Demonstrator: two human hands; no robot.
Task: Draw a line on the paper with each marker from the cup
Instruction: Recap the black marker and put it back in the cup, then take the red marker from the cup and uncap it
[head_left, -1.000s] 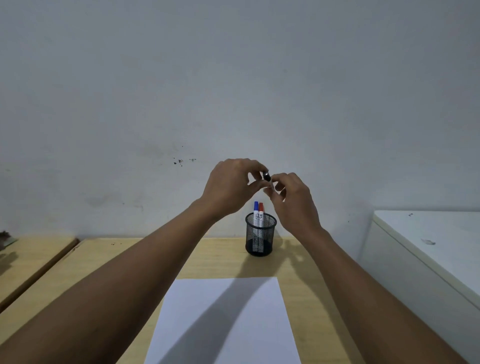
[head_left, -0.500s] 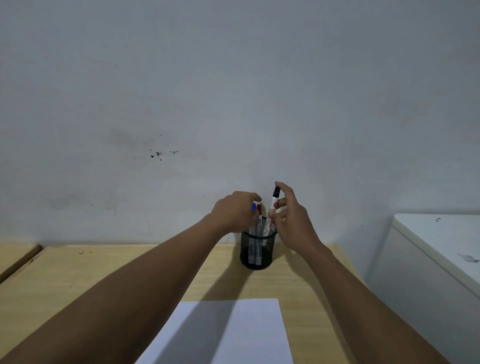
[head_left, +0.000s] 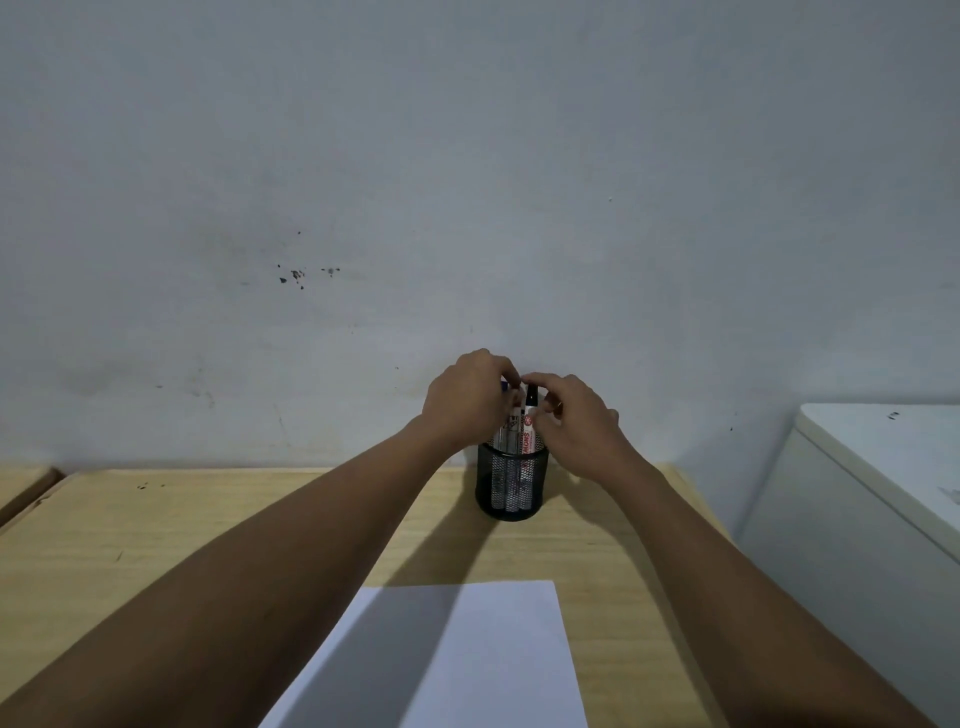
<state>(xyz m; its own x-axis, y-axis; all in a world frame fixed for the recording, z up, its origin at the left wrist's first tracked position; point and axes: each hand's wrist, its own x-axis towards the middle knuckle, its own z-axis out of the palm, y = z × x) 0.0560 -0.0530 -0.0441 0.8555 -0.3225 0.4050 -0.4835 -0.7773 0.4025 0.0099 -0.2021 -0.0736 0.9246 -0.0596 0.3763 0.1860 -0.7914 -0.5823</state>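
We see the black mesh cup (head_left: 511, 486) standing on the wooden table (head_left: 156, 530), close to the wall (head_left: 467, 156) at the far edge. The markers stand upright inside it. One has a black cap (head_left: 531, 396) sticking up between our two hands, and its white body with red letters (head_left: 528, 441) goes down into the cup. A bit of a blue cap (head_left: 504, 385) peeks out behind the left hand. More marker bodies show through the mesh, but we cannot count them well.

The left hand (head_left: 467, 400) is curled over the tops of the markers on the left side of the cup — its fingers bend down around them, and we cannot tell if they truly grip one. The right hand (head_left: 576, 421) is just beside it, fingers bent, with a fingertip (head_left: 530, 378) arched over the black cap. We cannot tell if it is pinching that marker or only touching it.

The white paper (head_left: 493, 660) lies flat on the table nearer to us, well apart from the cup — we see no lines on the part that shows. Shadows of both arms fall across it. A white cabinet (head_left: 857, 519) stands to the right of the table.
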